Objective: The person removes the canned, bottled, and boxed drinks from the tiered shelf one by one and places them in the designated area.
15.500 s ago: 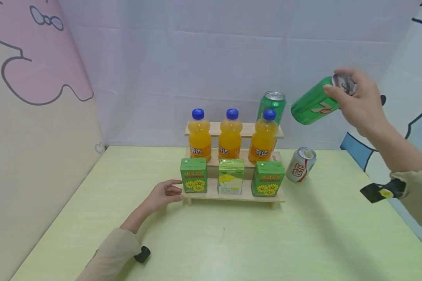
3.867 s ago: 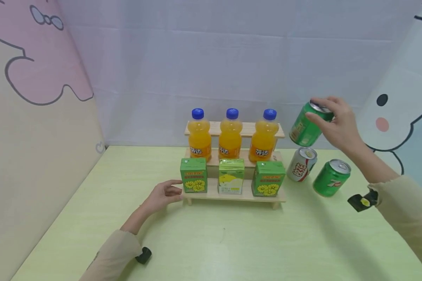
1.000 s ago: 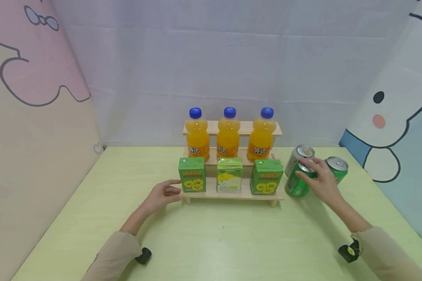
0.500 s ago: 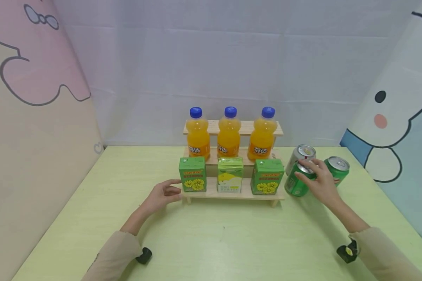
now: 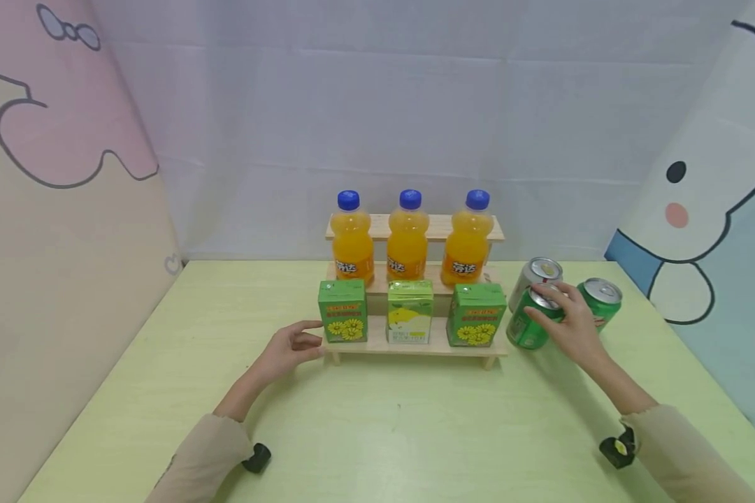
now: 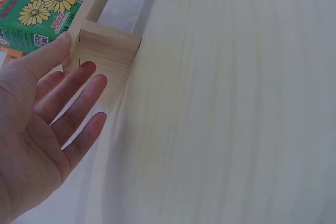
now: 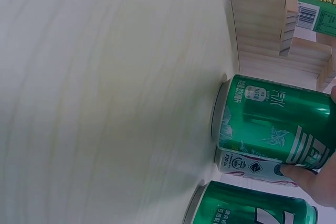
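Observation:
On the right, my right hand (image 5: 572, 325) grips the top of a green soda can (image 5: 528, 328) standing on the table, thumb on the near side. In the right wrist view this soda can (image 7: 273, 119) stands upright, its base on the table. Close behind it is a silver soda can (image 5: 521, 283), partly hidden; a second green can (image 5: 604, 300) stands to the right, partly covered by the hand. My left hand (image 5: 286, 353) is at the left end of a wooden tiered shelf (image 5: 409, 349). In the left wrist view its thumb touches the shelf edge and its fingers extend loosely.
Three orange drink bottles (image 5: 407, 241) stand on the middle tier. Three juice boxes, the middle one a paler carton (image 5: 410, 314), line the lowest tier. The top tier (image 5: 439, 227) holds nothing visible. A white cloth (image 5: 377, 126) hangs behind the table (image 5: 377, 433).
Since the oldest frame, both green cans have come to the table, one from the top tier. The gripped can was in the air 3.9 seconds ago; over the last second, both hands stay put.

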Tool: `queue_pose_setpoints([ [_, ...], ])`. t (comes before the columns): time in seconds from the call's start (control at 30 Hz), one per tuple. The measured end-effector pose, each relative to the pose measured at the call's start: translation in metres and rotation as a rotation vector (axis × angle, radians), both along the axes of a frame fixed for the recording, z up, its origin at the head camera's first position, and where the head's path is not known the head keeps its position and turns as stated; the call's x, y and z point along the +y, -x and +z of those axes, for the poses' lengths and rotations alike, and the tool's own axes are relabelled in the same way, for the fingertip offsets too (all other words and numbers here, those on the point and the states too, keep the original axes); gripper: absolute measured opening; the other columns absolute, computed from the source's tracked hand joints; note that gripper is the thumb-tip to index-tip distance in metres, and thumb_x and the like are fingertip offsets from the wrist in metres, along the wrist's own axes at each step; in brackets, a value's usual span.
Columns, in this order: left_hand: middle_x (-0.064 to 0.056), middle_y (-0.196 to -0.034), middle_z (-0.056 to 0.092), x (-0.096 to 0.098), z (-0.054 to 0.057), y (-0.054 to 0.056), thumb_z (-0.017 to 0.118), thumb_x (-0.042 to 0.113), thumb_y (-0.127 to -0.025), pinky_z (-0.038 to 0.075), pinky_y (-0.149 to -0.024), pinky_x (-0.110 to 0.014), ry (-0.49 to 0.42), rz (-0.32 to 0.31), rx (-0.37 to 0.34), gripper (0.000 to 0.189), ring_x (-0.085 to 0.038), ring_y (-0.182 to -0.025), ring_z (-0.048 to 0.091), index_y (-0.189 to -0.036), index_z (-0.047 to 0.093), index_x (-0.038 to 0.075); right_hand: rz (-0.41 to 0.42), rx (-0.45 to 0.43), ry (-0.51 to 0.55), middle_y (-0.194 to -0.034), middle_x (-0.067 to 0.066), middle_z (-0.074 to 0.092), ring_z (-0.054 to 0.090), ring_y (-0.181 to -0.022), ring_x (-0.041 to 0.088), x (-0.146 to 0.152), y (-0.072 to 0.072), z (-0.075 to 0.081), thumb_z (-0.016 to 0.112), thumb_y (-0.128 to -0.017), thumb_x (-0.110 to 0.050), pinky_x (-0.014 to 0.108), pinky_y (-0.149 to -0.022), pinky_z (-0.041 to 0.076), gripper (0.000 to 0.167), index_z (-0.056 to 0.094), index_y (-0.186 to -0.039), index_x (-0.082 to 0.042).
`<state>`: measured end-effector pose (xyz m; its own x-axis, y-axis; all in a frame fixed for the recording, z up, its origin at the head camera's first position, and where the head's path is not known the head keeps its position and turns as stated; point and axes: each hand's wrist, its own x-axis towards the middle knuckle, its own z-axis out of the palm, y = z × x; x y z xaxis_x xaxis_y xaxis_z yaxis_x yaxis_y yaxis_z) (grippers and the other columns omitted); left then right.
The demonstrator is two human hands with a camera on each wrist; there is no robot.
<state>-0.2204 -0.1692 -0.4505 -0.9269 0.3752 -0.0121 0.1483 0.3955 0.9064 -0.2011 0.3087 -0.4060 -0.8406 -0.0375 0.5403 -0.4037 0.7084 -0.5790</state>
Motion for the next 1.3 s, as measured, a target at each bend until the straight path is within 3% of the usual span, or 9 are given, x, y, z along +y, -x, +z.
queue_pose_setpoints([
  [0.3,-0.022,-0.106,0.062,0.009,0.029,-0.016,0.062,0.007,-0.086,0.044,-0.088,-0.045,0.015,-0.006,-0.012,0.05,-0.031,-0.099,0.06,-0.129,0.042,-0.006,-0.013,-0.033,-0.018,-0.12,0.029,0.043,0.041,-0.108,0.046,0.0,-0.003,0.003,0.072,-0.076,-0.007,0.069,-0.081,0.028,0.044,0.057,-0.117,0.002],
  [0.4,-0.022,-0.106,0.062,0.01,0.033,-0.018,0.062,0.006,-0.086,0.044,-0.088,-0.045,0.023,0.0,-0.015,0.05,-0.031,-0.099,0.06,-0.129,0.042,-0.006,-0.024,-0.03,-0.023,-0.121,0.028,0.042,0.04,-0.109,0.047,0.0,-0.003,0.004,0.073,-0.074,-0.007,0.074,-0.082,0.022,0.046,0.058,-0.117,0.001],
  [0.5,-0.023,-0.106,0.062,0.009,0.027,-0.015,0.063,0.007,-0.085,0.044,-0.088,-0.046,0.008,0.001,-0.02,0.051,-0.032,-0.1,0.06,-0.13,0.042,-0.006,-0.035,-0.034,-0.041,-0.12,0.028,0.042,0.04,-0.108,0.047,-0.001,-0.003,0.005,0.074,-0.074,-0.007,0.073,-0.082,0.024,0.048,0.056,-0.118,0.001],
  [0.67,-0.02,-0.107,0.063,0.003,0.009,-0.005,0.064,0.012,-0.085,0.044,-0.088,-0.045,-0.008,-0.002,-0.014,0.053,-0.029,-0.099,0.061,-0.131,0.042,-0.003,-0.028,-0.019,-0.072,-0.121,0.03,0.041,0.043,-0.105,0.046,-0.002,-0.003,0.015,0.072,-0.076,-0.009,0.061,-0.078,0.036,0.055,0.05,-0.124,0.003],
  [0.77,-0.018,-0.106,0.064,0.0,0.002,-0.002,0.066,0.017,-0.084,0.044,-0.088,-0.045,-0.001,-0.002,-0.002,0.055,-0.026,-0.098,0.061,-0.131,0.043,-0.001,-0.016,0.007,-0.09,-0.122,0.03,0.041,0.043,-0.104,0.044,-0.001,-0.001,0.025,0.071,-0.078,-0.011,0.052,-0.073,0.037,0.056,0.047,-0.127,0.004],
  [0.87,-0.017,-0.105,0.064,0.0,0.001,-0.002,0.067,0.018,-0.083,0.045,-0.088,-0.044,-0.008,-0.001,0.001,0.055,-0.025,-0.097,0.062,-0.13,0.044,0.0,0.011,0.028,-0.096,-0.121,0.029,0.042,0.044,-0.103,0.042,-0.001,0.002,0.034,0.07,-0.079,-0.009,0.048,-0.072,0.035,0.055,0.047,-0.126,0.005],
  [1.13,-0.016,-0.102,0.065,0.0,0.002,-0.002,0.068,0.019,-0.082,0.046,-0.086,-0.042,-0.014,0.004,-0.002,0.056,-0.025,-0.097,0.062,-0.129,0.045,-0.001,0.086,0.057,-0.054,-0.122,0.024,0.042,0.043,-0.105,0.039,-0.009,0.006,0.059,0.071,-0.077,-0.004,0.063,-0.082,0.036,0.059,0.045,-0.129,0.001],
  [1.27,-0.017,-0.103,0.065,0.0,0.002,-0.002,0.068,0.018,-0.082,0.047,-0.086,-0.041,-0.023,-0.003,-0.002,0.056,-0.026,-0.097,0.062,-0.129,0.044,-0.001,0.102,0.093,-0.057,-0.122,0.022,0.043,0.045,-0.104,0.034,-0.018,0.007,0.076,0.071,-0.076,-0.002,0.06,-0.085,0.038,0.06,0.045,-0.13,-0.001],
  [1.3,-0.017,-0.103,0.065,0.0,0.002,-0.002,0.067,0.018,-0.083,0.047,-0.086,-0.041,-0.023,-0.004,0.0,0.056,-0.026,-0.097,0.062,-0.129,0.044,-0.001,0.104,0.102,-0.061,-0.122,0.021,0.044,0.045,-0.104,0.032,-0.02,0.008,0.08,0.071,-0.076,-0.002,0.053,-0.089,0.04,0.06,0.045,-0.13,-0.002],
])
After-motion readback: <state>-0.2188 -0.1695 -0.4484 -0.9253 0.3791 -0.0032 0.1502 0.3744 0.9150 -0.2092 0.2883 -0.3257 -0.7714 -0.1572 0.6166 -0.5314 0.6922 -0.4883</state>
